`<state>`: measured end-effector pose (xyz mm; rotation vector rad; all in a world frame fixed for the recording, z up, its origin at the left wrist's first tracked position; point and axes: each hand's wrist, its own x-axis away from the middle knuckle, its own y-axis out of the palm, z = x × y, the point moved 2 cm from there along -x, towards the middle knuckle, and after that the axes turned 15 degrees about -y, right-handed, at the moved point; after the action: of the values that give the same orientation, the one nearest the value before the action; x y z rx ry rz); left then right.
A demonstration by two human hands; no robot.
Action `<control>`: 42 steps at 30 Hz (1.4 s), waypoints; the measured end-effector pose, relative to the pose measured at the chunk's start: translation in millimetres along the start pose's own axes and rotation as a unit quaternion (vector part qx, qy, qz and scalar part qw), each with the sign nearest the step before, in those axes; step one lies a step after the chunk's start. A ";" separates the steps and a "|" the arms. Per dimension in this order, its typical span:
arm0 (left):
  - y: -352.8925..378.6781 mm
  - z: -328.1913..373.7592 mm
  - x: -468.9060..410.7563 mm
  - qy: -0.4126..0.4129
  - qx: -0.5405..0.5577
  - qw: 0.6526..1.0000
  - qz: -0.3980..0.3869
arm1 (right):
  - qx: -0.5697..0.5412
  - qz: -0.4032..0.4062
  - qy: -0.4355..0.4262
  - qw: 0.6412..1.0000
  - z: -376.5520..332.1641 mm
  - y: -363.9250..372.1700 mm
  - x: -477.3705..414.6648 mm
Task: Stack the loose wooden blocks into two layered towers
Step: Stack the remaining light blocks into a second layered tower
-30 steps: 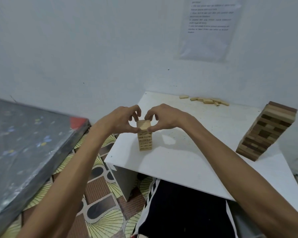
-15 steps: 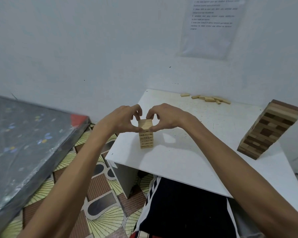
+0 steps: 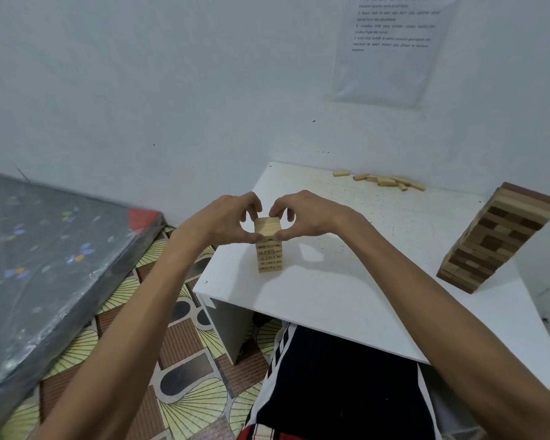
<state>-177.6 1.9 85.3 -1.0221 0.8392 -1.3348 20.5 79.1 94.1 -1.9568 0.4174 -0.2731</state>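
Observation:
A small tower of pale numbered wooden blocks stands near the left front of the white table. My left hand and my right hand pinch its top layer from either side, thumbs at the near edge and fingers curled over the far edge. A taller tower of light and dark blocks stands at the table's right side. Several loose pale blocks lie at the table's far edge by the wall.
A dark plastic-wrapped mattress lies on the left over a patterned floor. A printed sheet hangs on the white wall. My legs in black shorts reach under the table's front edge.
Both hands stay on the small tower's top with only small finger shifts. The view has tilted up slightly, so everything sits a little lower in the frame.

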 end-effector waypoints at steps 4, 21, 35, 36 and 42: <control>2.7 -2.2 -0.2 -0.006 0.018 1.000 -0.013 | -0.004 0.001 0.000 1.000 1.9 1.8 0.6; 25.1 -11.7 6.5 -0.029 0.098 0.994 -0.027 | -0.052 0.008 -0.002 0.999 5.8 19.0 -0.3; 26.4 -13.1 3.3 -0.033 0.104 0.994 -0.013 | -0.041 0.021 -0.005 0.999 5.0 18.8 -1.0; 26.4 -12.9 2.5 -0.034 0.103 0.994 -0.016 | -0.041 0.020 -0.004 0.999 4.9 18.1 -1.2; 27.3 -15.0 3.6 -0.035 0.125 0.991 -0.023 | -0.056 0.018 0.003 0.998 6.2 22.6 -1.4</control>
<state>-181.4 -4.4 54.8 -0.8907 0.5814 -1.3954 17.8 76.4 70.9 -2.0571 0.4806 -0.2364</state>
